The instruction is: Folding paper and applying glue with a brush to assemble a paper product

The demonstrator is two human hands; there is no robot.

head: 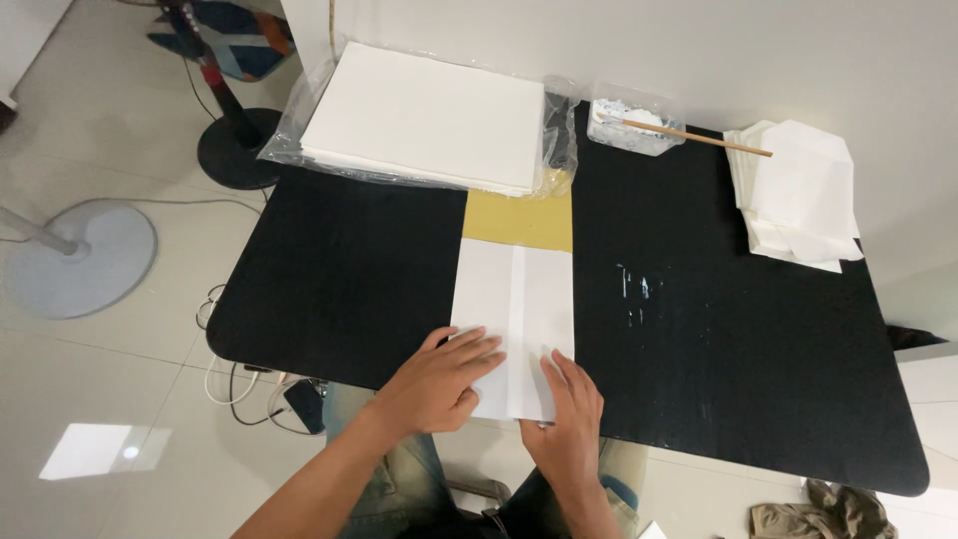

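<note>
Where the near edge of the black table [359, 269] meets the person's lap, a folded white sheet of paper [514, 319] lies flat with both hands pressed on its near end. Its two long sides are folded inward so that they meet in a seam running from near to far down the middle. The left hand [444, 379] rests palm down on the near left corner, fingers stretched out flat and slightly spread, gripping nothing. The right hand [571, 424] lies on the near right corner, fingers likewise extended and flat on the paper, thumb tip near the seam. The two hands are close together but not touching.

Beyond the sheet's far end, touching it, a yellow board [519, 220] shows as a strip. Farther still sits a thick stack of white sheets [429, 115] in an opened clear plastic wrapper [559, 135]. To the right of that stack stands a small clear tub of white paste [631, 125] with a thin wooden stick [709, 138] resting across it. At the far right edge lies a pile of folded white paper pieces [798, 195]. White smears [639, 287] mark the tabletop right of the sheet. On the floor to the left stand two round fan bases [85, 258].
</note>
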